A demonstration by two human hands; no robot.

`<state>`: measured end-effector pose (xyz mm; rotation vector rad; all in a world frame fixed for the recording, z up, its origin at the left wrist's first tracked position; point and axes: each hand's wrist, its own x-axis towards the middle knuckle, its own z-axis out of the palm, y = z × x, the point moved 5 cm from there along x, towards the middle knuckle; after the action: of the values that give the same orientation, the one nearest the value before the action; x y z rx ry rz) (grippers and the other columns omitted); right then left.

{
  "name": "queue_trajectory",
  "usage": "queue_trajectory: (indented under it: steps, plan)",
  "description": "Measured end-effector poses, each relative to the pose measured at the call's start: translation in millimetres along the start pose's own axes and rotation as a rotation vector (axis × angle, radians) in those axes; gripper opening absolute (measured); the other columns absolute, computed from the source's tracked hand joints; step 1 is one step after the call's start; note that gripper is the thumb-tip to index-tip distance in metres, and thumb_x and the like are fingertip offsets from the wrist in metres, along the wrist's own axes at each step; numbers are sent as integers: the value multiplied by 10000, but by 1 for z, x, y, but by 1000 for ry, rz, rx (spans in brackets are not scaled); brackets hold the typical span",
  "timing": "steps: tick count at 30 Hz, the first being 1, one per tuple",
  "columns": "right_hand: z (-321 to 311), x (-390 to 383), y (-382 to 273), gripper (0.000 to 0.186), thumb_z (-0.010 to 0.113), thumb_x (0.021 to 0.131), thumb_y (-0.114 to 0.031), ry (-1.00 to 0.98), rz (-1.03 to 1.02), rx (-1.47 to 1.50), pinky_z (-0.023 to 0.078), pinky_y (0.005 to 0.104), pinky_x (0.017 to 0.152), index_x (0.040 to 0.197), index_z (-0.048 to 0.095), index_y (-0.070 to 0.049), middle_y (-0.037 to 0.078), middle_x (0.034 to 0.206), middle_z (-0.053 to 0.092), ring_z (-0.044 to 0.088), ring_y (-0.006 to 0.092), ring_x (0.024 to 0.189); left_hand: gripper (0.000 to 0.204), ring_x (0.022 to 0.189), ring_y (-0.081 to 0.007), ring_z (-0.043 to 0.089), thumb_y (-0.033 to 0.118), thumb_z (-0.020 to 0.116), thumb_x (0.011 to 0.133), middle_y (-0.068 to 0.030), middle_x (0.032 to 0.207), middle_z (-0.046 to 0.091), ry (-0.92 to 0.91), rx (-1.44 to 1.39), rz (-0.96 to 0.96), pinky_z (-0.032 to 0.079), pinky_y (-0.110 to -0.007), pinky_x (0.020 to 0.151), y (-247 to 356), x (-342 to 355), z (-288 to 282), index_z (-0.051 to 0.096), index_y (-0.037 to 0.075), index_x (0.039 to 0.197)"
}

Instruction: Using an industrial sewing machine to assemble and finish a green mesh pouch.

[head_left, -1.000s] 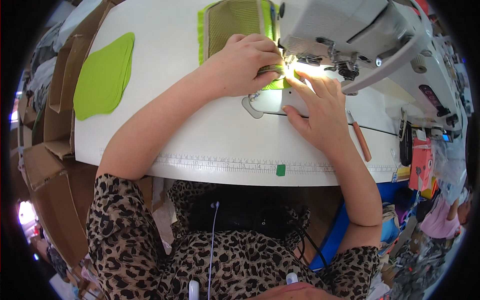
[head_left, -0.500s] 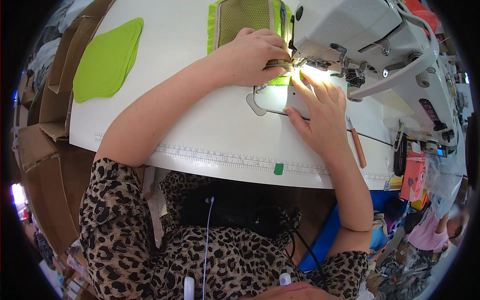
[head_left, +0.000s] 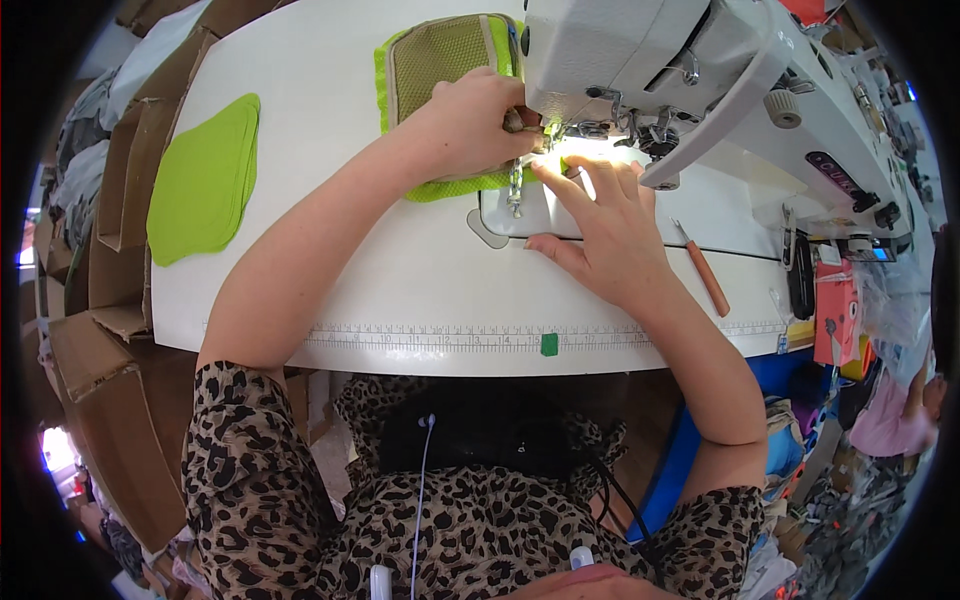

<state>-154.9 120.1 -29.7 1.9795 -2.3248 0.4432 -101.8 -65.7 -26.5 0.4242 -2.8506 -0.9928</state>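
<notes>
Left hand [head_left: 468, 125] pinches mesh piece [head_left: 440, 68], right hand [head_left: 615, 232] splayed (tool [head_left: 708, 280] nearby), sewing machine [head_left: 610, 50] overhanging.

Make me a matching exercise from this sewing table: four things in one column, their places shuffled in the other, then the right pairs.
Things:
1. Left hand
2. Stack of lime-green pieces
3. Brown-handled tool
4. Small green square

Places:
A. On the ruler strip
B. To the right of the right hand
C. On the mesh-panelled piece
D. Beside the cardboard box

Pairs: 1-C, 2-D, 3-B, 4-A
</notes>
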Motion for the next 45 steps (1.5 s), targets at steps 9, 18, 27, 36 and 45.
queue_trajectory:
  steps: [9, 18, 27, 36, 45]
  plan:
    - [-3, 10, -5, 717, 748, 805, -527, -23, 43, 48, 381, 525, 965, 1408, 555, -191, 118, 1327, 487, 454, 368, 1205, 351, 1073, -277, 612, 373, 697, 863, -75, 990, 710, -61, 114, 29, 431, -500, 969, 4, 6, -5, 696, 107, 1092]
    - [1, 4, -7, 698, 729, 817, -533, 20, 51, 15, 364, 529, 977, 1398, 563, -184, 116, 1330, 501, 462, 346, 1202, 289, 1022, -319, 594, 309, 707, 837, -101, 953, 683, 0, 70, 72, 518, -423, 861, 8, 3, -9, 705, 80, 1011]
    - [-3, 5, -4, 688, 732, 811, -535, -57, 107, 27, 378, 513, 950, 1382, 573, -186, 96, 1342, 506, 482, 321, 1205, 239, 892, -347, 575, 216, 693, 777, -136, 904, 664, 141, 56, 76, 485, -425, 857, 13, 1, 2, 659, 26, 917]
    - [-3, 1, 1, 671, 754, 796, -515, 40, 57, 18, 357, 528, 998, 1358, 590, -187, 84, 1355, 511, 462, 306, 1264, 239, 926, -357, 585, 230, 676, 819, -148, 942, 657, 164, 105, 18, 495, -443, 859, 13, -1, 8, 661, 17, 927]
    - [-2, 5, 2, 639, 787, 774, -470, 19, 105, 73, 392, 510, 972, 1325, 621, -195, 72, 1388, 525, 475, 303, 1277, 302, 990, -351, 614, 263, 682, 840, -165, 1021, 650, 123, 169, -79, 535, -442, 866, 10, -2, 13, 672, 20, 1019]
